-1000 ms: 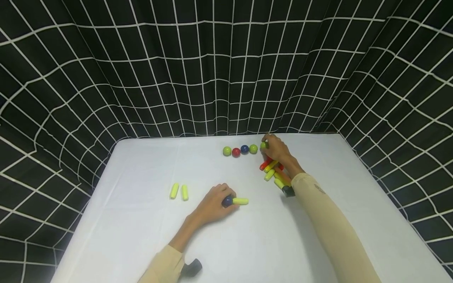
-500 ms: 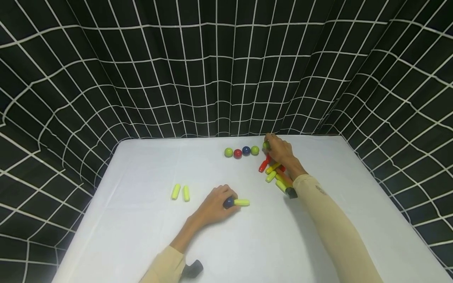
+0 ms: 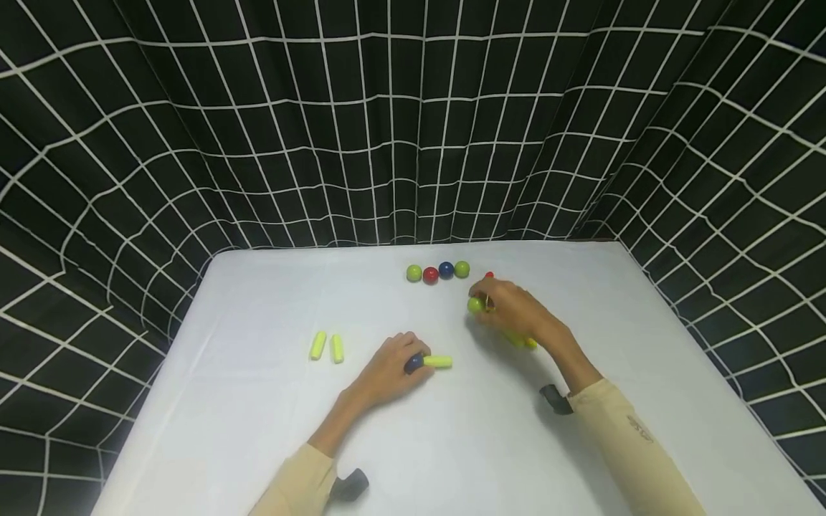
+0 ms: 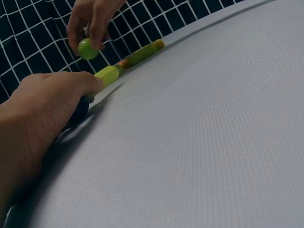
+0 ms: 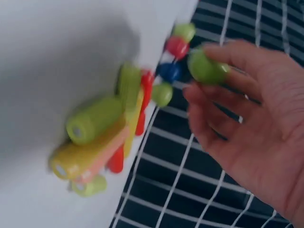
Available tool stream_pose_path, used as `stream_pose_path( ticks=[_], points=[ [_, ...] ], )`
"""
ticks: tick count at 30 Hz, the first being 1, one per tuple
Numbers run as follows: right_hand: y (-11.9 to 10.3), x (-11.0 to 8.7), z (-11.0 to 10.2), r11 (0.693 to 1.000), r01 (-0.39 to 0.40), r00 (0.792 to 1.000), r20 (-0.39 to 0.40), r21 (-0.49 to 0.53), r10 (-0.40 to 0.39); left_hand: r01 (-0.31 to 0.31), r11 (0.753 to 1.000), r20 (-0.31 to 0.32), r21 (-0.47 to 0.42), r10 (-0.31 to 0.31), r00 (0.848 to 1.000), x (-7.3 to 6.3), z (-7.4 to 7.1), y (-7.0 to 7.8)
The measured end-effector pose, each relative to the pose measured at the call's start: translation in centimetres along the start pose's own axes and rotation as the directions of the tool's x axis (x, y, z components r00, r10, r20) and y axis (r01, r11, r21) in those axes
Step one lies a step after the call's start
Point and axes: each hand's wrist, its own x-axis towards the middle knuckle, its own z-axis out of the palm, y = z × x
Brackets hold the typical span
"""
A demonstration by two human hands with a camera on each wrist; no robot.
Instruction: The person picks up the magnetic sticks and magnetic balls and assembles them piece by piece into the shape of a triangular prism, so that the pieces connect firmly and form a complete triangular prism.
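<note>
My left hand (image 3: 390, 369) rests on the table, fingers curled round a dark blue ball (image 3: 413, 364). From that ball a yellow-green stick (image 3: 439, 362) points right, its near end against the ball. My right hand (image 3: 513, 309) pinches a green ball (image 3: 475, 305) between thumb and fingers; in the left wrist view this green ball (image 4: 88, 49) is up off the table. Beneath the right hand lies a pile of sticks, mostly hidden in the head view. The right wrist view, somewhat blurred, shows its yellow-green stick (image 5: 95, 121), yellow stick (image 5: 76, 159) and red stick (image 5: 116, 159).
At the back of the white table (image 3: 258, 430) several balls stand in a row, including a red ball (image 3: 431, 275) and a blue ball (image 3: 447, 270). Two yellow-green sticks lie on the left, one of them a tilted stick (image 3: 318, 345). A gridded black curtain (image 3: 361, 143) encloses the table.
My right hand has moved from the back of the table toward me, over the stick pile, bringing the green ball along. The left hand stays in place on the blue ball.
</note>
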Motion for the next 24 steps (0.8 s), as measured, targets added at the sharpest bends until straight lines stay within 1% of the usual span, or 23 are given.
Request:
stream_pose_path(
  ticks=[2,4,6,8,11,13,16,19,21,24],
  points=[
    [-1.1,-1.4,0.7,0.998,0.056,0.996,0.071,0.005,-0.057,-0.004,1.0,-0.004,0.005,0.004,1.0,0.0,0.0,0.0],
    [-1.9,-2.4,1.5,0.996,0.093,0.986,0.136,0.009,-0.093,-0.005,1.0,-0.005,0.009,0.005,1.0,0.0,0.0,-0.1],
    [-2.5,-3.1,2.5,0.994,0.11,0.978,0.18,0.002,-0.109,-0.009,1.0,-0.007,0.008,0.009,1.0,0.1,0.0,-0.1],
    [-2.7,-3.6,3.4,0.993,0.115,0.972,0.205,-0.003,-0.112,-0.018,1.0,-0.008,0.002,0.018,1.0,0.1,0.1,0.0],
    [-2.8,-4.0,4.4,0.995,0.1,0.971,0.218,-0.005,-0.097,-0.022,1.0,-0.006,-0.006,0.022,1.0,0.2,0.1,0.1],
    [-2.9,-4.2,4.6,0.996,0.09,0.97,0.225,-0.007,-0.086,-0.02,1.0,-0.004,-0.009,0.02,1.0,0.2,0.2,0.1],
    [-2.8,-4.5,4.3,0.997,0.075,0.966,0.249,0.002,-0.073,-0.013,1.0,0.003,-0.005,0.013,1.0,0.2,0.3,0.2],
    [-2.4,-4.6,3.4,0.999,0.05,0.961,0.272,0.017,-0.053,-0.014,1.0,0.0,0.002,0.014,1.0,0.2,0.3,0.1],
    [-1.8,-4.8,2.6,0.999,0.033,0.966,0.258,0.002,-0.032,-0.02,1.0,-0.007,0.004,0.02,1.0,0.1,0.3,0.0],
    [-0.6,-5.0,1.5,0.998,-0.005,0.982,0.187,-0.065,0.017,-0.025,1.0,-0.009,0.002,0.025,1.0,0.1,0.2,-0.1]
  ],
)
